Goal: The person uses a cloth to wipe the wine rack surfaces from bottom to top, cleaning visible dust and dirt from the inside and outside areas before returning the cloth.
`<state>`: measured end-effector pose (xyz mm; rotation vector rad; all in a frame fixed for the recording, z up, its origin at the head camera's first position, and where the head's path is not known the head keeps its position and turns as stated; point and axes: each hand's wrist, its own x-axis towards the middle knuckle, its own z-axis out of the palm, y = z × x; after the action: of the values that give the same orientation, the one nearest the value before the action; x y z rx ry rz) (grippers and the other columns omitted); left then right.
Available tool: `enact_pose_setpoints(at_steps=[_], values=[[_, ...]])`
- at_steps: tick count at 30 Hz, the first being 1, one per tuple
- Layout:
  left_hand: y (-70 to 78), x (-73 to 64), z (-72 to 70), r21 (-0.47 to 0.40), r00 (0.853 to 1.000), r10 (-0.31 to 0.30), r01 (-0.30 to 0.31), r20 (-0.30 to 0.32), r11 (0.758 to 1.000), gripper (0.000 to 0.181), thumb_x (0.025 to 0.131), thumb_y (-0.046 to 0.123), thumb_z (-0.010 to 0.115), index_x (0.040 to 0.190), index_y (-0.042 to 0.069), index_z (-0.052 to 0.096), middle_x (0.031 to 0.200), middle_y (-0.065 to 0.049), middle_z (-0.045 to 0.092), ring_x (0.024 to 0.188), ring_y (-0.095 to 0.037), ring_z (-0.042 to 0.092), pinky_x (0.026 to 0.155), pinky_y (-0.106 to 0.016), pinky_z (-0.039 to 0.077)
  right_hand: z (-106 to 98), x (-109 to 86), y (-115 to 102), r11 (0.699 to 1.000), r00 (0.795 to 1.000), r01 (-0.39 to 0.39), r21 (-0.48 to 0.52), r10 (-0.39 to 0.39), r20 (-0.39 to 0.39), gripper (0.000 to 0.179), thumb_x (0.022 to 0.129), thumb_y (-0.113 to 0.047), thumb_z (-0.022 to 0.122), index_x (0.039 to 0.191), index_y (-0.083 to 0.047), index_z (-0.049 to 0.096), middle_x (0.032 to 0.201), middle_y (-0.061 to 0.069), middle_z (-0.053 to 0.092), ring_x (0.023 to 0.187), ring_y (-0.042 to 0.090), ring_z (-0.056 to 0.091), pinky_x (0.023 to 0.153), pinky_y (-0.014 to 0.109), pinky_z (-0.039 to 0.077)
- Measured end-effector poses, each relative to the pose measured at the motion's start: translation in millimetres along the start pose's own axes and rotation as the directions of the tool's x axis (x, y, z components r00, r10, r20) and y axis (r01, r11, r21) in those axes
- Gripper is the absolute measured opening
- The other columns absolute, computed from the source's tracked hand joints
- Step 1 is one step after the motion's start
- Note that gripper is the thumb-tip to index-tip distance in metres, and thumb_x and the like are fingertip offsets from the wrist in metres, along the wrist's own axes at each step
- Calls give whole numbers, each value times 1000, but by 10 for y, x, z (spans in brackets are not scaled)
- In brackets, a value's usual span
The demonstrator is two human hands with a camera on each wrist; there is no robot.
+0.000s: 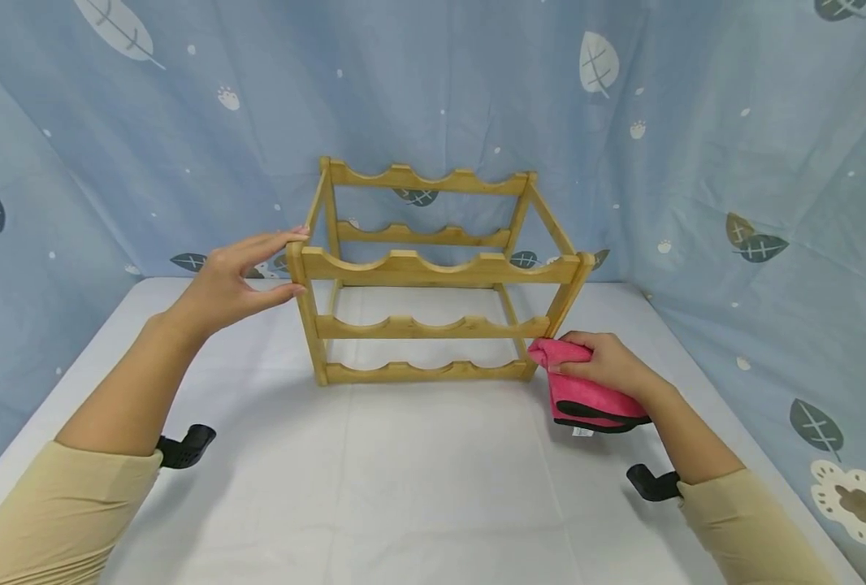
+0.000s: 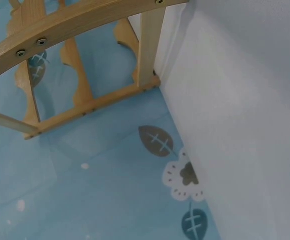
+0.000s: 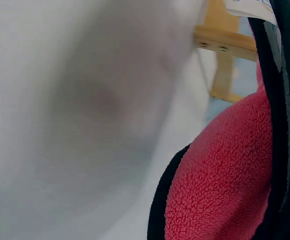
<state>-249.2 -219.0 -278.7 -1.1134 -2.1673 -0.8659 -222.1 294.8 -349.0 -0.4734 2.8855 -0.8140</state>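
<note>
A wooden wine rack point(image 1: 440, 268) with scalloped rails stands upright on the white-covered table. At its upper left front corner, my left hand point(image 1: 231, 280) rests its straight fingers on the post's top, with the thumb lower against the post. The left wrist view shows the rack's side frame point(image 2: 85, 30) but almost none of the hand. My right hand point(image 1: 608, 366) grips a folded pink towel point(image 1: 586, 394) with black edging, holding it against the rack's lower right front post. In the right wrist view the fluffy towel point(image 3: 224, 170) hides the fingers.
White cloth covers the table point(image 1: 433, 471). A blue curtain point(image 1: 433, 89) with leaf prints hangs behind the rack and along both sides. Each wrist wears a black camera mount, the left mount point(image 1: 187, 447) and the right mount point(image 1: 652, 483).
</note>
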Motion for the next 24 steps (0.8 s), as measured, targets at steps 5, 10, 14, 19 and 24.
enact_pose_setpoints(at_steps=[5, 10, 14, 19, 24], values=[[-1, -14, 15, -9, 1000, -2, 2, -3, 1000, 75, 63, -11, 80, 132, 3, 55, 134, -11, 56, 126, 1, 44, 99, -9, 36, 180, 42, 116, 999, 997, 35, -35, -32, 68, 32, 82, -30, 73, 107, -11, 66, 89, 0, 65, 77, 15, 55, 64, 27, 49], [-13, -28, 31, -6, 1000, 20, -20, -9, 1000, 75, 62, -11, 81, 131, 2, 55, 132, -14, 56, 126, 1, 45, 99, -9, 37, 330, 84, 189, 998, 991, 16, -65, -8, 131, 36, 81, -34, 74, 106, -9, 67, 90, 0, 66, 80, 15, 53, 68, 27, 47], [-14, -36, 17, -2, 1000, 18, -18, -13, 1000, 76, 61, -11, 81, 131, 3, 56, 133, -11, 56, 126, 2, 45, 99, -9, 37, 352, 136, 166, 996, 988, -15, -91, 29, 152, 41, 80, -35, 74, 108, -6, 67, 96, 3, 67, 84, 18, 52, 72, 30, 45], [-7, -20, 1, -13, 999, 29, -29, -15, 999, 75, 62, -10, 81, 131, 3, 56, 133, -7, 56, 125, 2, 45, 98, -9, 37, 346, 106, 171, 999, 990, -2, -49, 9, 141, 36, 80, -34, 74, 103, -7, 67, 86, 0, 65, 80, 16, 52, 67, 27, 46], [-2, -3, -10, -17, 999, 36, -36, -12, 999, 74, 61, -11, 81, 130, 0, 56, 133, -9, 56, 126, 2, 45, 100, -10, 36, 316, 18, 169, 1000, 994, 10, 19, -12, 112, 32, 80, -35, 76, 101, -12, 67, 82, -4, 62, 76, 13, 52, 61, 24, 47]])
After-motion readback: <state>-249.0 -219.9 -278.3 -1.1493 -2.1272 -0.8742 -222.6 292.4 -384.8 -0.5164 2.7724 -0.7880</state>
